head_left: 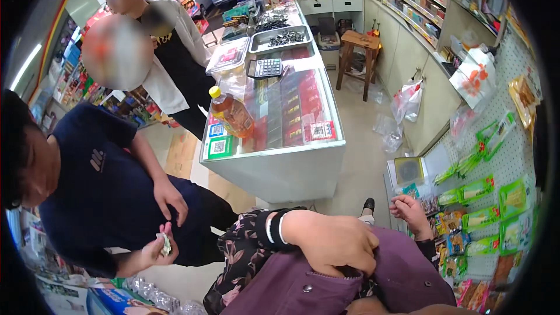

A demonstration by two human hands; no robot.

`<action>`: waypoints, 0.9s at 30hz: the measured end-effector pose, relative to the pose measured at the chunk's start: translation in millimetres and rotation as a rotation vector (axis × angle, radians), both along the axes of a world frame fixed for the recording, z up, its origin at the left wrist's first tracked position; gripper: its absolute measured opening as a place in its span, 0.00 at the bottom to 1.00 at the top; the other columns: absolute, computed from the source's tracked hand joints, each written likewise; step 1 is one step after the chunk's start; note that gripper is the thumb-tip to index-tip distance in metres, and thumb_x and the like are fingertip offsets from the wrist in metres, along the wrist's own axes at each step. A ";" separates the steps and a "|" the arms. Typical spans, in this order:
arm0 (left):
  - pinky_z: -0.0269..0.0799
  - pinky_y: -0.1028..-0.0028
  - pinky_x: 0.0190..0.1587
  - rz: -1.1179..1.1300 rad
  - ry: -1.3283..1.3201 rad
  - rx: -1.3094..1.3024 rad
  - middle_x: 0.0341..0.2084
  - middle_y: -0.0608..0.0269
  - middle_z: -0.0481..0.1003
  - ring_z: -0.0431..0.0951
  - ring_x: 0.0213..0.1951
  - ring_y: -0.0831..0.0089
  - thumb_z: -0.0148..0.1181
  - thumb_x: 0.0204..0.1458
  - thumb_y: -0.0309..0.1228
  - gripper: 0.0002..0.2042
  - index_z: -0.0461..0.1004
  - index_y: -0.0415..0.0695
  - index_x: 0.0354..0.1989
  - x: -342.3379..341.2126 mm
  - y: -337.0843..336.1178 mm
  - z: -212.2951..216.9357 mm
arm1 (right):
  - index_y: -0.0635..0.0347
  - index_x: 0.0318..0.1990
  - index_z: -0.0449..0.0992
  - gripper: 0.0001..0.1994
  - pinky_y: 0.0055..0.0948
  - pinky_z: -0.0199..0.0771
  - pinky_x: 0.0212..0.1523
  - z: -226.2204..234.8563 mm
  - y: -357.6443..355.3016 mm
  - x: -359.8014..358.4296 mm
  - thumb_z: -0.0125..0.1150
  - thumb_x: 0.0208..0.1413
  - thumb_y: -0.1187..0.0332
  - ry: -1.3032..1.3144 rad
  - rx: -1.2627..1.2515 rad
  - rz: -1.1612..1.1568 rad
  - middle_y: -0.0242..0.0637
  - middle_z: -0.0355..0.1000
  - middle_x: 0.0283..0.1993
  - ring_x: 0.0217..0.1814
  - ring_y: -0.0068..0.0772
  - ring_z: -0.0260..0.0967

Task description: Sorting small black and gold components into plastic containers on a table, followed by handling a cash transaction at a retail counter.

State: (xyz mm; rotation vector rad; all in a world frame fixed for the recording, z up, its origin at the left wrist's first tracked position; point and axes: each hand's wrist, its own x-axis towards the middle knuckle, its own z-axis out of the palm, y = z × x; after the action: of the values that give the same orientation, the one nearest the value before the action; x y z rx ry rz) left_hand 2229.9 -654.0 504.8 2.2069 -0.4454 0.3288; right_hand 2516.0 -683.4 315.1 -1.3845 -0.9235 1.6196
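Note:
I have on a purple vest (259, 283) with a zip and snaps over a dark floral sleeve (248, 251). At its zipped edge, my left hand (329, 239) is closed, with fingertips tucked out of sight in the opening. A black band and a white bracelet (281, 228) circle that wrist. To the right, my right hand (412, 214) is held up beside the hanging snack packets (452, 227), its fingers curled in with nothing visible in them. A customer in a navy T-shirt on the left holds a small crumpled banknote (166, 245).
A glass counter (274, 154) stands ahead, bearing a tea-coloured drink bottle (231, 112), a calculator (265, 68) and a metal tray (255, 46). Another person in a white jacket (185, 29) stands behind it. A wooden stool (360, 41) is in the aisle. Green snack packs (481, 216) hang at right.

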 end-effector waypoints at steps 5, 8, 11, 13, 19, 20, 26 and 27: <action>0.65 0.64 0.32 0.102 0.007 0.063 0.24 0.58 0.73 0.69 0.31 0.56 0.59 0.37 0.34 0.14 0.72 0.42 0.33 28.5 41.8 -3.6 | 0.61 0.43 0.70 0.10 0.18 0.69 0.33 3.3 72.7 34.2 0.52 0.57 0.66 -0.060 0.029 0.151 0.32 0.72 0.33 0.31 0.19 0.67; 0.66 0.63 0.32 0.203 -0.119 -0.051 0.24 0.59 0.74 0.70 0.32 0.57 0.59 0.39 0.36 0.13 0.73 0.43 0.33 62.2 71.8 -10.2 | 0.61 0.43 0.70 0.10 0.18 0.68 0.32 -0.3 118.2 66.9 0.52 0.58 0.66 -0.076 0.031 0.193 0.32 0.71 0.33 0.30 0.18 0.67; 0.67 0.63 0.33 0.277 -0.176 -0.047 0.24 0.59 0.74 0.71 0.32 0.57 0.58 0.40 0.37 0.13 0.74 0.44 0.34 102.3 95.3 -6.2 | 0.62 0.43 0.70 0.10 0.17 0.67 0.31 -1.4 151.1 108.9 0.53 0.57 0.66 -0.080 0.010 0.210 0.31 0.71 0.32 0.29 0.18 0.66; 0.67 0.63 0.34 0.339 -0.199 -0.029 0.25 0.60 0.75 0.71 0.33 0.57 0.58 0.41 0.37 0.13 0.74 0.45 0.34 114.7 111.6 -6.0 | 0.62 0.43 0.70 0.10 0.16 0.66 0.30 -5.7 182.1 133.5 0.52 0.57 0.66 -0.028 0.011 0.237 0.31 0.70 0.31 0.29 0.17 0.65; 0.68 0.65 0.36 0.425 -0.032 -0.038 0.28 0.60 0.75 0.72 0.35 0.58 0.58 0.42 0.37 0.14 0.75 0.46 0.37 129.6 146.2 -7.5 | 0.62 0.43 0.70 0.10 0.15 0.65 0.29 -4.0 265.6 139.2 0.52 0.57 0.67 -0.031 -0.018 0.314 0.31 0.70 0.31 0.29 0.17 0.65; 0.68 0.65 0.36 0.439 -0.004 -0.029 0.29 0.61 0.75 0.72 0.36 0.58 0.58 0.42 0.37 0.14 0.74 0.45 0.37 129.6 152.1 -6.8 | 0.62 0.43 0.70 0.10 0.15 0.65 0.29 -5.6 280.1 133.3 0.52 0.57 0.67 -0.039 -0.018 0.385 0.31 0.70 0.32 0.29 0.17 0.65; 0.68 0.66 0.37 0.641 -0.344 -0.248 0.35 0.59 0.73 0.72 0.36 0.60 0.57 0.43 0.33 0.14 0.72 0.42 0.39 97.0 167.1 -15.4 | 0.62 0.42 0.70 0.10 0.16 0.67 0.32 23.3 340.2 65.9 0.53 0.57 0.67 -0.109 0.102 0.684 0.31 0.71 0.33 0.31 0.17 0.66; 0.68 0.67 0.37 0.717 -0.384 -0.259 0.36 0.59 0.72 0.72 0.35 0.62 0.57 0.44 0.31 0.14 0.71 0.41 0.40 87.5 166.0 -13.3 | 0.62 0.42 0.70 0.10 0.16 0.67 0.32 29.2 348.9 54.2 0.53 0.57 0.67 -0.119 0.113 0.705 0.31 0.71 0.33 0.31 0.17 0.66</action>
State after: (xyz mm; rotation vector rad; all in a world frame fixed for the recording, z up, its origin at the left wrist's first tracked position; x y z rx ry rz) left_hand 2317.4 -488.0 491.5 1.9755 0.2076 1.1354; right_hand 2570.2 -334.5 344.3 -1.1449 -1.6802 1.9524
